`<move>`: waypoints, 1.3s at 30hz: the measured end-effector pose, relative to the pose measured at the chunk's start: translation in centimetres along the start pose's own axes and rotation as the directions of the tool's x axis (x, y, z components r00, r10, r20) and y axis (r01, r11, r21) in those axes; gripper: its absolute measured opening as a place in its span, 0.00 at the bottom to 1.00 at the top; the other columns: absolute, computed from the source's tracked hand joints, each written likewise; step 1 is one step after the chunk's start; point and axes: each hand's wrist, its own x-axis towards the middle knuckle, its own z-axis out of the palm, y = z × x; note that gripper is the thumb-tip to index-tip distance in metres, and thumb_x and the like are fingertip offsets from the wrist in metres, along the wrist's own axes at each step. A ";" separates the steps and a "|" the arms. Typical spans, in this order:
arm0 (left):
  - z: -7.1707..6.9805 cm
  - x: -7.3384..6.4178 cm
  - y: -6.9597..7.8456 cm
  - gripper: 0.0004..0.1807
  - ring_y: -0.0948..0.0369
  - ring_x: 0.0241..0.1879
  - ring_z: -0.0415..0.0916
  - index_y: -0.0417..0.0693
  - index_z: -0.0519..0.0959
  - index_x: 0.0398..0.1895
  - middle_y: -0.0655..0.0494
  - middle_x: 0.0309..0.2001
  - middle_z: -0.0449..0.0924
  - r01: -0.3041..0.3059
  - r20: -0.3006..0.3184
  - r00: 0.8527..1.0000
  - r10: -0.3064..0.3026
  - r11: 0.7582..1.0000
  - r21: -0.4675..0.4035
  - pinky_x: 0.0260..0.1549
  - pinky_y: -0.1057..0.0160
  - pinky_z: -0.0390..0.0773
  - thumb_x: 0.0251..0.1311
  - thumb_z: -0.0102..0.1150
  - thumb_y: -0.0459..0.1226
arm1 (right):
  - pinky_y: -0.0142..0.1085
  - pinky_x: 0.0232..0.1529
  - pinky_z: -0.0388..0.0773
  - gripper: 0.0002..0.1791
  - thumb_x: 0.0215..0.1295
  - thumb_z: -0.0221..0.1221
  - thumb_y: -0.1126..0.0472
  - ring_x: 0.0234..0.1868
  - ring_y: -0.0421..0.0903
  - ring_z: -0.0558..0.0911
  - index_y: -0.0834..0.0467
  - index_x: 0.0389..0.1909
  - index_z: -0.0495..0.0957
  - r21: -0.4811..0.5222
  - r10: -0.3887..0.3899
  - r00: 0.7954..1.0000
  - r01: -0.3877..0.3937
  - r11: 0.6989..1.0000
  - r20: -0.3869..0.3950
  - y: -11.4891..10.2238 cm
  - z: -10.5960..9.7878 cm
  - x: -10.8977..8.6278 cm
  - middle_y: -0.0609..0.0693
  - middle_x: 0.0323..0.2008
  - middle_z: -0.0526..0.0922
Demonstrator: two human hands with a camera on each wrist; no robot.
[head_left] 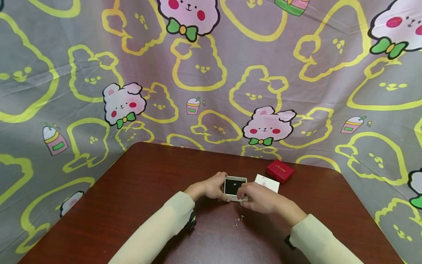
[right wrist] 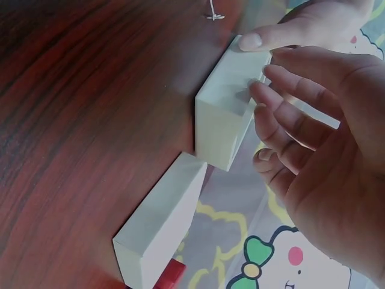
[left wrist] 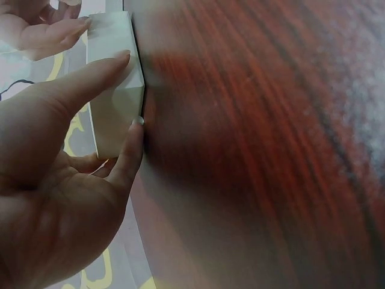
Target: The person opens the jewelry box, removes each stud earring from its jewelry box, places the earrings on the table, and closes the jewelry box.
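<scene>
A white jewelry box with a black pad (head_left: 230, 187) stands on the table, one small silvery star-shaped stud (head_left: 234, 184) on the pad. My left hand (head_left: 215, 186) grips the box's left side, its thumb along the near wall (left wrist: 114, 54). Over the near right corner is my right hand (head_left: 260, 198), fingers bent down at the rim. In the right wrist view its thumb and index tips lie close together; whether anything is between them is hidden. Several thin silvery studs (head_left: 237, 220) lie on the table in front of the box.
Right of the box is a white lid (head_left: 271, 184) with a pinkish print. A red box (head_left: 280, 171) with gold lettering touches or nearly touches it behind. The brown wooden table (head_left: 132, 205) meets a patterned cloth (head_left: 204, 102) at the back and sides.
</scene>
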 end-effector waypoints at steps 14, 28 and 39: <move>-0.1 0.1 -0.1 0.43 0.59 0.45 0.66 0.34 0.64 0.64 0.49 0.50 0.66 0.017 0.012 1.000 -0.016 1.000 -0.015 0.50 0.62 0.70 0.52 0.79 0.40 | 0.38 0.40 0.79 0.16 0.65 0.66 0.64 0.37 0.47 0.80 0.62 0.53 0.82 -0.007 0.061 0.997 -0.061 0.998 -0.055 1.3 -0.3 1.1 0.53 0.44 0.81; -0.2 0.1 -0.1 0.42 0.59 0.46 0.66 0.35 0.64 0.64 0.49 0.51 0.66 0.022 0.012 1.000 -0.021 0.999 -0.023 0.50 0.61 0.70 0.52 0.79 0.41 | 0.49 0.51 0.80 0.21 0.63 0.67 0.66 0.46 0.52 0.82 0.62 0.57 0.80 -0.035 0.110 0.989 -0.114 0.993 -0.096 2.8 0.4 2.9 0.55 0.49 0.82; 0.0 0.2 -0.2 0.41 0.59 0.45 0.65 0.36 0.65 0.62 0.50 0.48 0.66 0.022 0.015 1.000 -0.022 1.000 -0.014 0.48 0.62 0.69 0.52 0.79 0.41 | 0.52 0.49 0.81 0.20 0.63 0.68 0.65 0.48 0.52 0.82 0.63 0.56 0.81 -0.100 0.133 0.985 -0.144 0.984 -0.107 3.1 1.7 3.6 0.54 0.50 0.81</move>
